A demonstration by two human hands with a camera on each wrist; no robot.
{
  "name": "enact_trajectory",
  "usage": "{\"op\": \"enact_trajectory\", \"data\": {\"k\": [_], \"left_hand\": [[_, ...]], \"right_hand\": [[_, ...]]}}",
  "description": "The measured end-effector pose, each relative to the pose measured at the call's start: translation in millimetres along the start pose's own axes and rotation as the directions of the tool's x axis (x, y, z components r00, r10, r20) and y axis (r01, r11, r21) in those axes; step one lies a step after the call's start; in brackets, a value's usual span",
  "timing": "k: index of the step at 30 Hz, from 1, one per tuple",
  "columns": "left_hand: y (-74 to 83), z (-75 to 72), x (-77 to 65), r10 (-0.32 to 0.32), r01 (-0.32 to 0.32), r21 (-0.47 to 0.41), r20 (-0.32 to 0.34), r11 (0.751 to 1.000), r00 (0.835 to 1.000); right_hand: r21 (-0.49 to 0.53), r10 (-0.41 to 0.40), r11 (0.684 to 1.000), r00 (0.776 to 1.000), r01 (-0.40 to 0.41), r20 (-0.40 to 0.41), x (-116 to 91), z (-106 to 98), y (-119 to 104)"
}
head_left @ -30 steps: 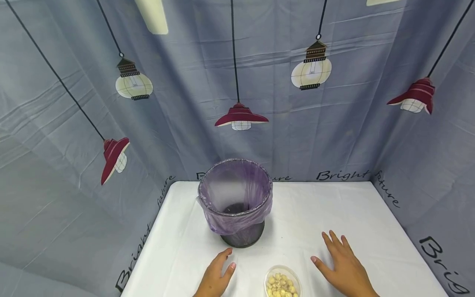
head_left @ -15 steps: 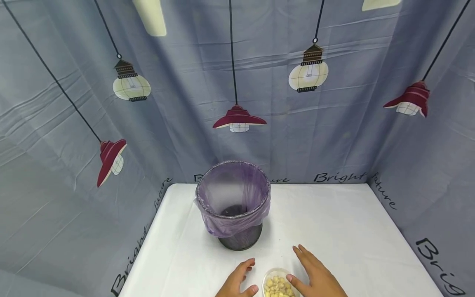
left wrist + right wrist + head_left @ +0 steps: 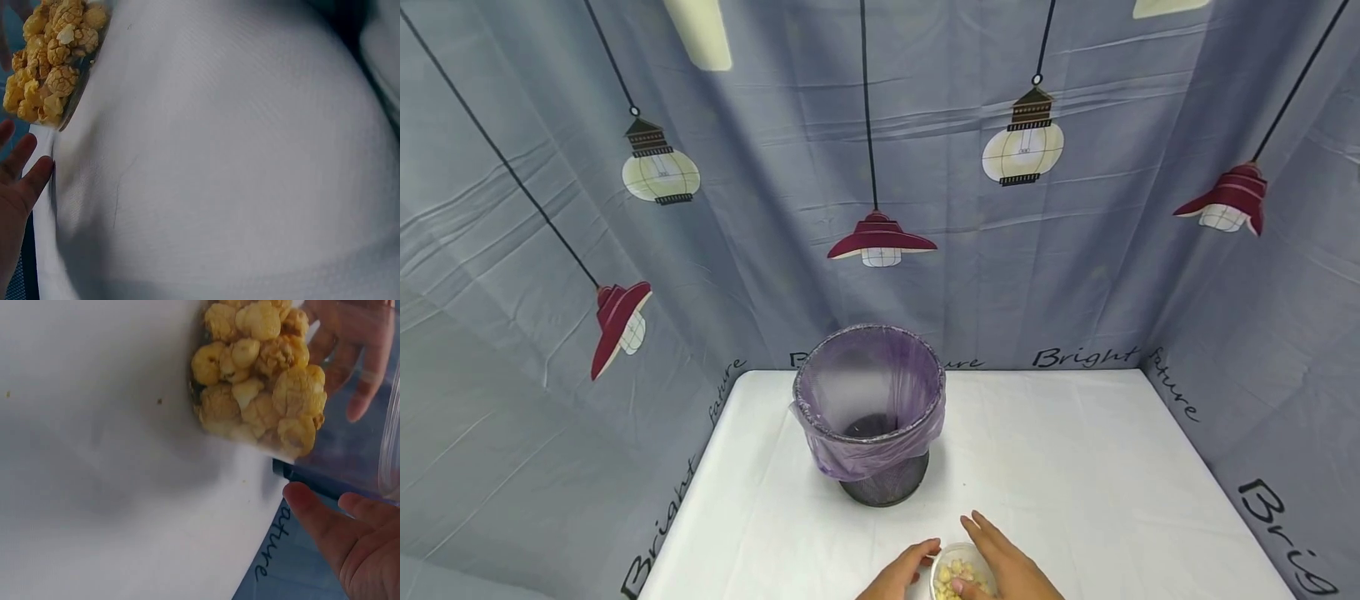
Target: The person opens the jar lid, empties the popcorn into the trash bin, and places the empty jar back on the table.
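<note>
1. Left boundary: from my station I see the grey-blue curtain (image 3: 647, 467) bordering the left edge of the white table (image 3: 1067, 467). White surface lies between that edge and the bin.
2. Bin (image 3: 887, 485): upright left of centre, fitted with a purple liner (image 3: 868, 458) folded over its rim. Its base stands well inside the table edges, ahead of both hands and apart from them.
3. Left hand (image 3: 901, 575): fingers parted, just beside the container. I cannot confirm contact.
4. Clear container (image 3: 958, 547): between the hands at the near side, partly filled with popcorn (image 3: 953, 572).
5. Right hand (image 3: 1011, 573): fingers extended, thumb apart and overlapping the container in my head view; I cannot confirm contact.
6. Right clearance: I have a broad span of white surface reaching the right edge.
</note>
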State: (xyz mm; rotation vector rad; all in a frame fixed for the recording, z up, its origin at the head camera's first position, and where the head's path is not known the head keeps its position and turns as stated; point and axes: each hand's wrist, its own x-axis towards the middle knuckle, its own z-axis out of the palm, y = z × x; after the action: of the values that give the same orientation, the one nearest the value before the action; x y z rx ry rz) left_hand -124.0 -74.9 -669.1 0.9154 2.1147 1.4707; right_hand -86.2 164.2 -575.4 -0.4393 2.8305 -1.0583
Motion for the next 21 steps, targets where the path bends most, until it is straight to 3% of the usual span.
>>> {"op": "enact_trajectory", "data": {"k": [4,9,16,21], "left_hand": [[0.0,5.3,2.8,0.037,-0.036,0.028,-0.012,0.999,0.999],[-1.2,11.1,6.4,0.104,-0.103,0.046,-0.031,0.994,0.994],[-1.9,15.3,9.1,0.095,-0.093,0.054,-0.029,0.994,0.995],[-5.1,13.7,11.6,0.121,-0.120,0.051,-0.014,0.992,0.993]], "right_hand": [[0.025,-0.015,1.000,0.999,0.014,0.037,1,2,-5],[-0.034,-0.085,0.996,0.995,0.087,0.059,4,3,-6],[-0.152,-0.213,0.964,0.975,0.220,0.061,4,4,1],[-0.140,-0.164,0.974,0.980,0.179,0.113,5,1,-5]]}}
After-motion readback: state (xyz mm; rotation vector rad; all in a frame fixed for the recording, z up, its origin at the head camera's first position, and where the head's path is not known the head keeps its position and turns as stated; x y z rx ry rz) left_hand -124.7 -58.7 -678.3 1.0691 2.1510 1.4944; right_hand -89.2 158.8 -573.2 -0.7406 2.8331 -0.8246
